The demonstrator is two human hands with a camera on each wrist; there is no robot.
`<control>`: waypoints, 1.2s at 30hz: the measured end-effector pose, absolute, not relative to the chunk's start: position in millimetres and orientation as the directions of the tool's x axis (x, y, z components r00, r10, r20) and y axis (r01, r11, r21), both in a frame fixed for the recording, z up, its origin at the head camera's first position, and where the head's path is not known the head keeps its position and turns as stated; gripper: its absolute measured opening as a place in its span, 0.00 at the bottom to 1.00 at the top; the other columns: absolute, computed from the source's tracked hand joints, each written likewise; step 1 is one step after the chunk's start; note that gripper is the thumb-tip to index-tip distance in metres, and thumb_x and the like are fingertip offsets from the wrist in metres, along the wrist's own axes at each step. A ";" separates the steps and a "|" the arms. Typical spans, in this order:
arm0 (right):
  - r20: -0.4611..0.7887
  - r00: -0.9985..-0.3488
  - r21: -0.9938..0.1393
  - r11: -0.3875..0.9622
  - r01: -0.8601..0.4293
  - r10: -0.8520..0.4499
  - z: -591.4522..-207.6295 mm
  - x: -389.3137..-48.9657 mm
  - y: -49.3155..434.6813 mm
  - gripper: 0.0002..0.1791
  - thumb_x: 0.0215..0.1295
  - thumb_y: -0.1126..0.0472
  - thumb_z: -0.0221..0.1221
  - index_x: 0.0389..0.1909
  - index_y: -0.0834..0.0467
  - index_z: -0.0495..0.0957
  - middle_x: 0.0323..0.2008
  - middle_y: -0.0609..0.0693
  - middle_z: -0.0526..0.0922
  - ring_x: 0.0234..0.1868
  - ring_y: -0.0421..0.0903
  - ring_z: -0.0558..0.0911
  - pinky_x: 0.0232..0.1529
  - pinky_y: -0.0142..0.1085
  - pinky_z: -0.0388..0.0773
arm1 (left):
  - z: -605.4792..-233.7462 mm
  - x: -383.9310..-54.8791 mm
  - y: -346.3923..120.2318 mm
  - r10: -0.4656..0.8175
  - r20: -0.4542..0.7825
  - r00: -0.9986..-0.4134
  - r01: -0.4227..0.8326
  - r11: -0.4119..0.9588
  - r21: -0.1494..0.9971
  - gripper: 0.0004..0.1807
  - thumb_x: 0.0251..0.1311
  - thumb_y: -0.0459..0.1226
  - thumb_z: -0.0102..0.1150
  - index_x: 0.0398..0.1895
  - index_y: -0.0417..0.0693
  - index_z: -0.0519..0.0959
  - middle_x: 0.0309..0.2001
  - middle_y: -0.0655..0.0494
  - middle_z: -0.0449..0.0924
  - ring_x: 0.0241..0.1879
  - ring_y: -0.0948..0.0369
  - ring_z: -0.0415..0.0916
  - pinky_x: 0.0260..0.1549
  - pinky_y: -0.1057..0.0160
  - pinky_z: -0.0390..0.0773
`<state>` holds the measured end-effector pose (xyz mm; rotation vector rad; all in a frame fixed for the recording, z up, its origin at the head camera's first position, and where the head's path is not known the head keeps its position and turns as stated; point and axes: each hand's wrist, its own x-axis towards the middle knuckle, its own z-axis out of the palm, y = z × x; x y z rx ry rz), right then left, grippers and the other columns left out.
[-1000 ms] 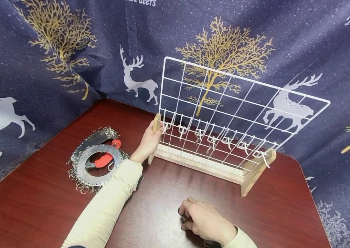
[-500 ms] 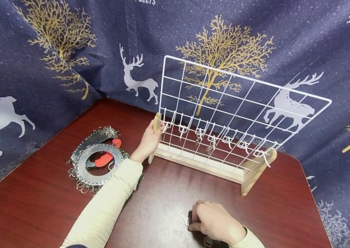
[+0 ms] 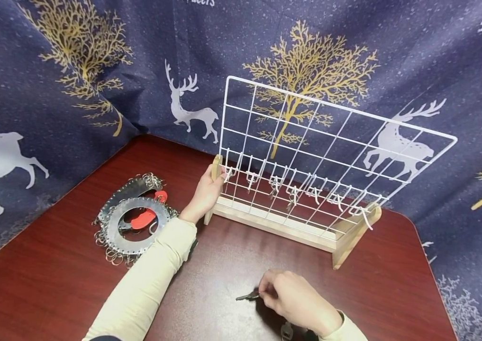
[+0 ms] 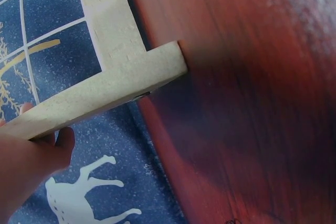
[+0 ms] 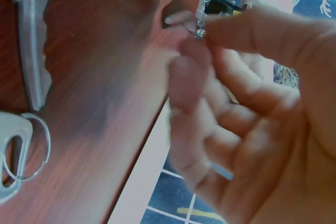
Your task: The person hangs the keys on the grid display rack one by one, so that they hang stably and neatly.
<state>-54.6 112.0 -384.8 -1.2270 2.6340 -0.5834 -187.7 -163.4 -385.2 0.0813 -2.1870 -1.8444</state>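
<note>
In the head view my left hand (image 3: 204, 193) grips the wooden side piece (image 3: 216, 168) of a white wire grid rack (image 3: 309, 113). The left wrist view shows fingers and thumb around that wooden side piece (image 4: 100, 95). Over the table in front of the rack, my right hand (image 3: 294, 300) pinches a metal key (image 3: 247, 296) by its head end, the blade pointing left. Beneath the right wrist lies another key (image 3: 286, 330). The right wrist view shows a key (image 5: 34, 51) on the table and a second key head with a split ring (image 5: 49, 148).
White hooks (image 3: 314, 195) line the grid's lower part, some with small metal pieces hanging. At left on the table (image 3: 44, 284) lie a flat metal ring (image 3: 114, 227) edged with several small rings, a curved metal plate (image 3: 123, 196) and a red-handled tool (image 3: 143, 220). Patterned cloth hangs behind.
My right hand has shifted slightly right, and the key's blade now shows clearly beyond the fingers. The key under the wrist has come into view. My left hand stays on the rack.
</note>
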 end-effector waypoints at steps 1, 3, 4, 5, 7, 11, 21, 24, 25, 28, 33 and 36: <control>0.029 -0.648 -0.434 0.575 -0.694 -0.761 -385.0 -54.9 110.9 0.08 0.57 0.62 0.65 0.30 0.46 0.77 0.28 0.30 0.76 0.27 0.28 0.73 0.30 0.29 0.74 | -385.5 -187.9 -163.4 -0.222 0.176 -0.959 0.136 0.184 0.973 0.10 0.70 0.33 0.47 0.51 0.37 0.69 0.31 0.44 0.69 0.26 0.59 0.65 0.25 0.64 0.66; 0.076 -0.657 -0.455 0.560 -0.693 -0.750 -385.1 -55.9 108.9 0.08 0.57 0.63 0.65 0.30 0.46 0.76 0.28 0.30 0.75 0.28 0.28 0.73 0.30 0.29 0.74 | -385.6 -187.9 -163.5 -0.224 0.175 -0.959 0.134 0.184 0.974 0.10 0.70 0.33 0.47 0.51 0.37 0.69 0.30 0.45 0.69 0.25 0.60 0.65 0.25 0.65 0.66; 0.100 -0.661 -0.467 0.552 -0.691 -0.744 -385.0 -56.3 108.0 0.08 0.58 0.63 0.65 0.30 0.46 0.76 0.28 0.31 0.75 0.29 0.28 0.73 0.30 0.29 0.74 | -385.5 -187.7 -163.5 -0.223 0.173 -0.959 0.134 0.180 0.975 0.11 0.70 0.33 0.47 0.51 0.37 0.69 0.30 0.45 0.69 0.24 0.60 0.65 0.24 0.65 0.66; 0.117 -0.668 -0.484 0.545 -0.685 -0.735 -384.9 -56.8 107.3 0.08 0.58 0.63 0.65 0.30 0.46 0.76 0.28 0.31 0.75 0.28 0.28 0.73 0.30 0.29 0.73 | -385.4 -187.5 -163.5 -0.222 0.170 -0.960 0.132 0.175 0.976 0.11 0.71 0.33 0.47 0.51 0.37 0.69 0.30 0.45 0.69 0.24 0.60 0.65 0.24 0.66 0.66; 0.148 -0.678 -0.517 0.529 -0.673 -0.720 -384.7 -57.5 106.6 0.09 0.58 0.63 0.65 0.31 0.45 0.76 0.29 0.31 0.75 0.29 0.28 0.74 0.30 0.29 0.73 | -385.5 -187.5 -163.3 -0.216 0.166 -0.962 0.131 0.167 0.977 0.11 0.71 0.33 0.47 0.52 0.37 0.69 0.30 0.45 0.69 0.24 0.60 0.65 0.23 0.66 0.66; 0.189 -0.698 -0.564 0.506 -0.653 -0.690 -385.1 -58.7 106.9 0.09 0.60 0.62 0.65 0.32 0.43 0.76 0.31 0.30 0.77 0.30 0.30 0.73 0.31 0.29 0.73 | -385.4 -187.1 -163.4 -0.214 0.165 -0.963 0.130 0.170 0.977 0.11 0.71 0.34 0.47 0.51 0.38 0.69 0.30 0.43 0.69 0.24 0.57 0.66 0.23 0.66 0.66; 0.315 -0.744 -0.716 0.367 -0.594 -0.589 -382.9 -63.7 110.2 0.07 0.63 0.62 0.64 0.34 0.45 0.78 0.30 0.35 0.79 0.29 0.34 0.77 0.27 0.32 0.75 | -350.9 -162.7 -156.8 -0.198 0.148 -0.969 0.113 0.178 0.977 0.08 0.71 0.31 0.46 0.49 0.36 0.69 0.27 0.48 0.67 0.24 0.58 0.66 0.23 0.67 0.66; 0.344 -0.772 -0.734 0.359 -0.576 -0.535 -379.6 -64.2 110.5 0.07 0.63 0.62 0.64 0.35 0.45 0.79 0.30 0.37 0.81 0.28 0.36 0.77 0.25 0.31 0.75 | -346.4 -160.0 -156.2 -0.203 0.147 -0.968 0.108 0.191 0.976 0.08 0.70 0.31 0.46 0.48 0.36 0.69 0.27 0.51 0.68 0.24 0.60 0.65 0.25 0.66 0.66; 0.350 -0.782 -0.740 0.359 -0.568 -0.517 -379.1 -64.6 110.8 0.07 0.63 0.62 0.64 0.36 0.45 0.79 0.30 0.37 0.81 0.28 0.36 0.77 0.24 0.31 0.74 | -346.6 -160.2 -156.3 -0.203 0.147 -0.968 0.108 0.193 0.975 0.08 0.70 0.31 0.46 0.48 0.36 0.69 0.27 0.52 0.68 0.24 0.62 0.65 0.25 0.66 0.66; 0.364 -0.815 -0.761 0.361 -0.539 -0.451 -378.1 -65.9 111.8 0.08 0.62 0.63 0.65 0.36 0.46 0.80 0.30 0.38 0.81 0.26 0.38 0.77 0.20 0.31 0.72 | -346.5 -160.0 -155.8 -0.200 0.146 -0.969 0.108 0.190 0.976 0.09 0.70 0.31 0.46 0.49 0.35 0.68 0.27 0.50 0.67 0.23 0.63 0.64 0.24 0.67 0.66; 0.383 -0.869 -0.797 0.363 -0.482 -0.312 -378.5 -68.2 112.0 0.10 0.59 0.69 0.65 0.35 0.51 0.80 0.30 0.44 0.82 0.25 0.39 0.76 0.18 0.31 0.70 | -358.8 -169.5 -157.8 -0.207 0.134 -0.969 0.094 0.190 0.977 0.11 0.71 0.31 0.45 0.51 0.33 0.68 0.30 0.41 0.68 0.23 0.62 0.64 0.24 0.68 0.65; 0.385 -0.892 -0.825 0.345 -0.448 -0.237 -377.4 -69.7 111.7 0.11 0.58 0.73 0.65 0.35 0.53 0.80 0.31 0.46 0.83 0.27 0.39 0.77 0.20 0.31 0.72 | -373.2 -180.7 -161.1 -0.214 0.130 -0.968 0.087 0.199 0.976 0.11 0.71 0.31 0.45 0.52 0.35 0.69 0.31 0.40 0.69 0.23 0.61 0.64 0.24 0.67 0.65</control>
